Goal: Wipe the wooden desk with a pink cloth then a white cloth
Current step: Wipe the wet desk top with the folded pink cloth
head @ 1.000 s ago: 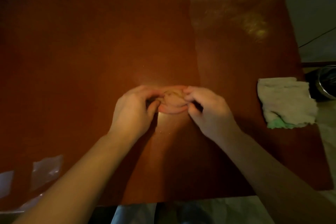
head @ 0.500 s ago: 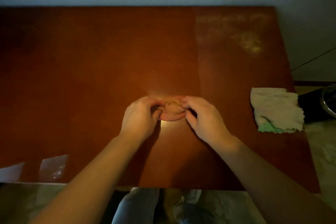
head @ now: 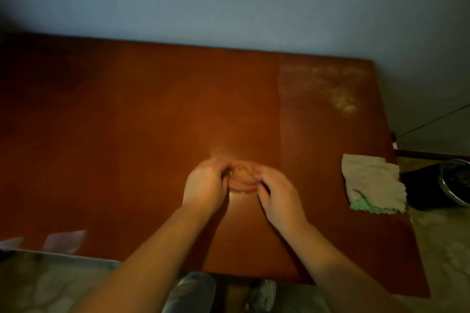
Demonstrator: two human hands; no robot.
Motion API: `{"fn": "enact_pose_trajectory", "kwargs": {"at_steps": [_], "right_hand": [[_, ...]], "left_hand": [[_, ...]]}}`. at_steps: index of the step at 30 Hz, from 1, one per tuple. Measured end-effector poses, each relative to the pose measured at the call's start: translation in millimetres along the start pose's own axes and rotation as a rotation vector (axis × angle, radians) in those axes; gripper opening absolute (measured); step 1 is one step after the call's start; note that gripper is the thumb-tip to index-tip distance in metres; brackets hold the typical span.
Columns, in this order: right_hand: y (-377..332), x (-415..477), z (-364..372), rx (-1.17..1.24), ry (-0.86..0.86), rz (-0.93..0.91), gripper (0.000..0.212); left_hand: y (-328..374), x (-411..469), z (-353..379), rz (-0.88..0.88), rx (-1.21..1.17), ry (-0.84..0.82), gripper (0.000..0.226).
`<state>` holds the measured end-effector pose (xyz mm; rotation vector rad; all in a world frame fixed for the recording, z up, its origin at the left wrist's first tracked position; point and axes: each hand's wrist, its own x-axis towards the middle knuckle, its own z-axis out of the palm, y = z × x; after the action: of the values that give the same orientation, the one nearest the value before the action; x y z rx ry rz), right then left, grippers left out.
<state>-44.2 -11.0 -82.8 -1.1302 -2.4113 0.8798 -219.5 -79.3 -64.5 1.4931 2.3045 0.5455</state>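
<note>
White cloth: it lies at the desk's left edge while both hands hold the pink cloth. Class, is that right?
No. The white cloth lies at the right edge of the desk, not the left; the head view shows it. The left hand and right hand do hold the pink cloth.

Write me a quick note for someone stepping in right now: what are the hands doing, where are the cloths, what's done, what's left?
Left hand and right hand: both grip the bunched pink cloth mid-desk.
White cloth: lies near the right edge of the desk, no hand on it.
Done: pink cloth in hand; how much is wiped, cannot tell.
Left: pale smears at the far right corner, then the white-cloth pass.
</note>
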Motion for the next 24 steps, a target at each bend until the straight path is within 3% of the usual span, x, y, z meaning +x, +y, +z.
{"fn": "enact_pose_trajectory", "kwargs": {"at_steps": [8, 15, 24], "right_hand": [[9.3, 50.5, 0.0, -0.037, -0.015, 0.017, 0.014], [-0.7, -10.3, 1.0, -0.004, -0.009, -0.031, 0.020], [-2.3, 26.3, -1.7, 0.030, -0.002, -0.013, 0.017]], "left_hand": [[-4.1, 29.4, -3.6, 0.014, -0.002, 0.051, 0.022], [-7.1, -20.3, -1.1, 0.015, -0.050, 0.014, 0.027], [-5.8, 10.5, -5.4, -0.006, -0.056, 0.030, 0.028]]}}
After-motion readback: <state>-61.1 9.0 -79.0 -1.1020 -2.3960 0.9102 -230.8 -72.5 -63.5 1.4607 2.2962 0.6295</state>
